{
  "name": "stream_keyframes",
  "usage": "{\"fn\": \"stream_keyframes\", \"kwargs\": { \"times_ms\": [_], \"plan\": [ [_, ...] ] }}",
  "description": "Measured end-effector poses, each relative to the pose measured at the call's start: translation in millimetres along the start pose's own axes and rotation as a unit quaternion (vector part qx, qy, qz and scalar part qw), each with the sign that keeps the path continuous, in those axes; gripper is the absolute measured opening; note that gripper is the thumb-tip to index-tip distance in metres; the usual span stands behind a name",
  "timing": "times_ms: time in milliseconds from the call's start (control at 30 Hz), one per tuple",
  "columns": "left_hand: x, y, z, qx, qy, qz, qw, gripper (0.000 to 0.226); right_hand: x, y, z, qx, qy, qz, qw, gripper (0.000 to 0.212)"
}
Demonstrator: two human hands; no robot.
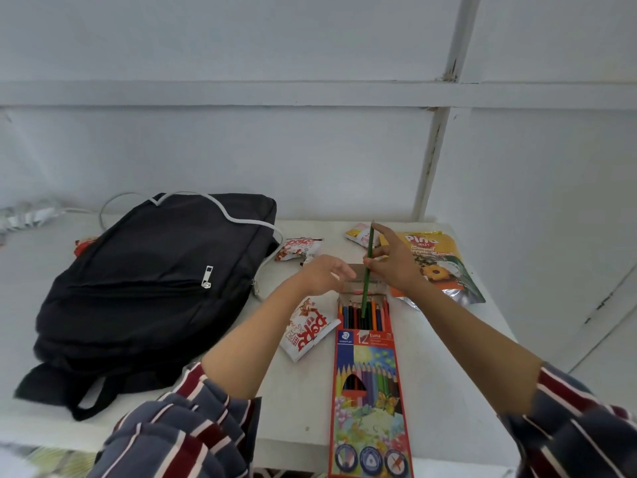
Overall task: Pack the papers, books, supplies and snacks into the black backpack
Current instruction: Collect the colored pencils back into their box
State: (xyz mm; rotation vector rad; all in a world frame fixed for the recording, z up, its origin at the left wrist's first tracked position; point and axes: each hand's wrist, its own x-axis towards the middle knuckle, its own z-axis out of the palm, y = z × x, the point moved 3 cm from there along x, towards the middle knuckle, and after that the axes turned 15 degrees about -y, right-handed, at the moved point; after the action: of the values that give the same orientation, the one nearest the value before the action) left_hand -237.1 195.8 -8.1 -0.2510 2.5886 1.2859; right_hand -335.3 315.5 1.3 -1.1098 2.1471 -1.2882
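Lying well to the left of both hands, the black backpack rests flat on the white table, with no opening showing from this angle. Between it and the left hand are two red-and-white snack packets, one beyond the hand and one under its forearm. The left hand hovers with relaxed, slightly spread fingers at the flap of the pencil box; whether it touches the flap I cannot tell. Just right of it, the right hand pinches the green pencil between thumb and fingers, index finger stretched along it. The pencil's long axis runs away from the person, roughly in line with the box, its near end down among the other pencils in the open mouth and its far end aimed at the wall (which end is sharpened is unclear). To the right of that hand lies a yellow biscuit bag. The risk, I judge, is the pencil jamming against its neighbours or the flap and nudging others out, and the box spilling if lifted before it is closed.
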Motion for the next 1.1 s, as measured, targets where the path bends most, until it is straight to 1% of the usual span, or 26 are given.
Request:
{"fn": "stream_keyframes", "kwargs": {
  "times_ms": [67, 167, 233, 333, 433, 533, 567, 633, 733, 767, 800, 900, 933, 1000, 1067, 1100],
  "plan": [
    [3, -8, 4, 0.034, -0.011, -0.020, 0.999, 0.041, 0, 6, 5, -0.037, -0.010, -0.009, 0.999, 0.071],
    [9, -18, 11, 0.064, -0.031, -0.051, 0.996, 0.047, 2, 13, 10, -0.085, -0.017, 0.000, 0.996, 0.070],
    [11, -21, 13, 0.081, -0.037, -0.056, 0.994, 0.048, 2, 17, 13, -0.091, -0.031, 0.015, 0.995, 0.069],
    [12, -22, 13, 0.081, -0.038, -0.050, 0.995, 0.049, -1, 19, 18, -0.162, -0.063, 0.029, 0.984, 0.063],
    [12, -24, 12, 0.088, -0.039, -0.056, 0.994, 0.052, -5, 23, 24, -0.243, -0.110, 0.026, 0.963, 0.056],
    [12, -26, 11, 0.104, -0.038, -0.066, 0.992, 0.056, -7, 23, 30, -0.343, -0.160, 0.012, 0.926, 0.045],
    [11, -25, 12, 0.102, -0.040, -0.062, 0.992, 0.054, -7, 21, 30, -0.362, -0.169, 0.010, 0.916, 0.045],
    [11, -24, 12, 0.089, -0.045, -0.051, 0.994, 0.048, -8, 17, 28, -0.407, -0.202, 0.017, 0.890, 0.052],
    [9, -20, 13, 0.098, -0.048, -0.044, 0.993, 0.048, -13, 17, 28, -0.480, -0.295, 0.057, 0.824, 0.071],
    [10, -20, 14, 0.105, -0.046, -0.047, 0.992, 0.049, -16, 19, 29, -0.485, -0.318, 0.070, 0.811, 0.077],
    [10, -20, 14, 0.108, -0.043, -0.050, 0.992, 0.051, -18, 20, 30, -0.475, -0.331, 0.074, 0.812, 0.080],
    [11, -20, 16, 0.110, -0.043, -0.054, 0.992, 0.051, -19, 20, 28, -0.397, -0.325, 0.049, 0.857, 0.084],
    [11, -20, 16, 0.108, -0.042, -0.054, 0.992, 0.051, -20, 20, 26, -0.392, -0.318, 0.044, 0.862, 0.088],
    [11, -21, 16, 0.104, -0.039, -0.051, 0.993, 0.055, -23, 20, 23, -0.426, -0.315, 0.054, 0.847, 0.099],
    [10, -21, 17, 0.105, -0.039, -0.048, 0.993, 0.056, -26, 21, 23, -0.457, -0.329, 0.069, 0.824, 0.101],
    [10, -22, 17, 0.104, -0.038, -0.046, 0.993, 0.056, -27, 22, 24, -0.462, -0.333, 0.072, 0.819, 0.100]
  ]
}}
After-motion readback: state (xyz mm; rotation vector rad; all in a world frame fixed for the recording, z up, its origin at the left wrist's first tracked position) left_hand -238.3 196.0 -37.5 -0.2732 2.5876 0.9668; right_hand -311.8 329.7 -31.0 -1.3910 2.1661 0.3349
